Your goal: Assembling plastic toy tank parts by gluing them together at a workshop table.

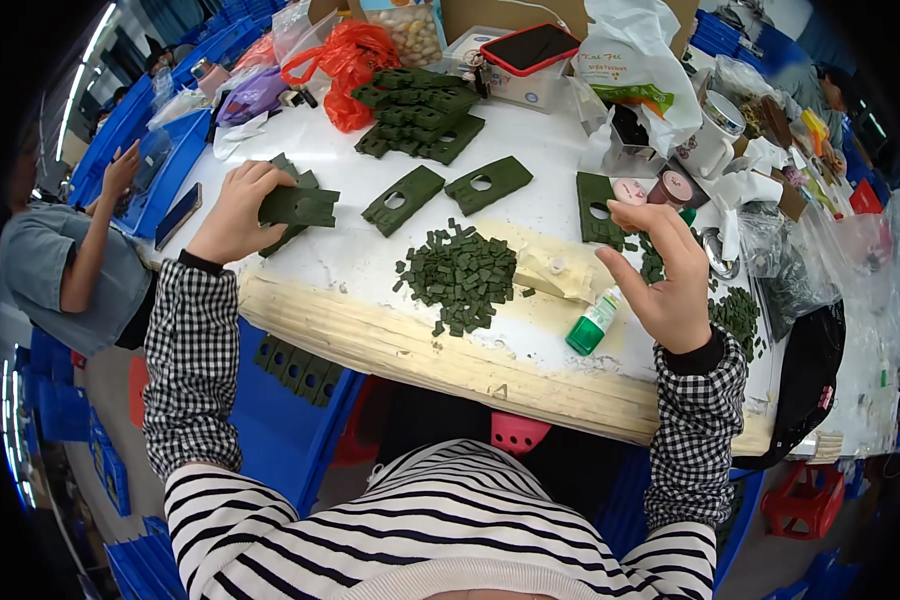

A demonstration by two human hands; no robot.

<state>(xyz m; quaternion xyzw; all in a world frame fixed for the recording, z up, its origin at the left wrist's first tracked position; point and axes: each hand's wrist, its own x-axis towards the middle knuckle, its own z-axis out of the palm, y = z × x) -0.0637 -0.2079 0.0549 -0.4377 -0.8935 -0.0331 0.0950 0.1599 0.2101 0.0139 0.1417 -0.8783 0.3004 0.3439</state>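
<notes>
My left hand [238, 212] is closed on a dark green flat plastic piece [310, 207], its fingers over the left end. Another green piece shows partly beneath it. My right hand [667, 275] is raised at the right with thumb and fingers apart and nothing visible between them. Just beyond its fingertips lies a green plate with a round hole [594, 190]. Two more holed plates, a left one [403, 200] and a right one [500, 180], lie mid-table. In front of them is a heap of small green chips [456, 275]. A green-and-white bottle [592, 325] lies tilted beside my right hand.
A stack of green plates [420, 115], a red plastic bag [345, 65] and a red-cased phone [530, 48] are at the back. Pale yellow tape [560, 272] lies near the bottle. Clutter and a white mug [710, 135] fill the right side. Another person [70, 255] sits at the left.
</notes>
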